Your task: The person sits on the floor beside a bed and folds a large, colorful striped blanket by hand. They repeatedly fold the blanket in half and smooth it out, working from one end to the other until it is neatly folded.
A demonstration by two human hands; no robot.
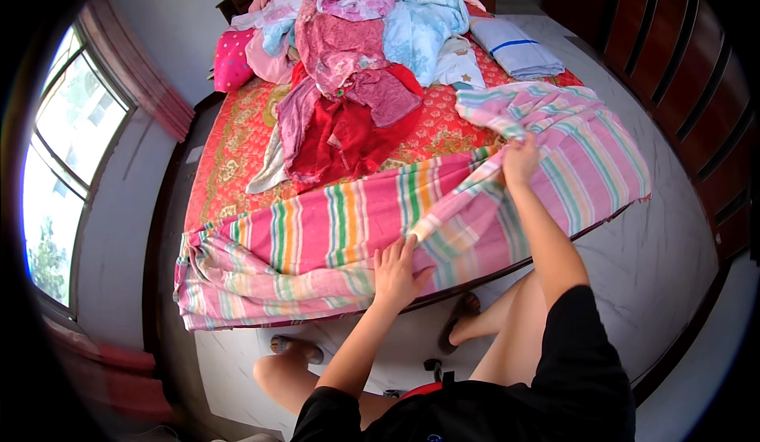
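Observation:
A striped cotton sheet (374, 228) in pink, green, orange and white lies along the near end of the bed. Its paler side shows where the cloth is turned over, and the left end is bunched. My right hand (521, 160) grips a gathered fold of this sheet toward the right side of the mattress. Palm down, my left hand (396, 273) rests on the sheet near the bed's front edge, thumb apart from the fingers, touching the turned-over edge. Under the sheet is a red and gold patterned mattress (228, 169).
Crumpled clothes and bedding (344, 32) heap across the bed's far half, with a red garment (338, 139) nearest. A pink dotted pillow (233, 59) sits at left. A folded pale blue cloth (516, 50) lies at the right edge. Beyond are a window (71, 163) and wardrobe doors (677, 74).

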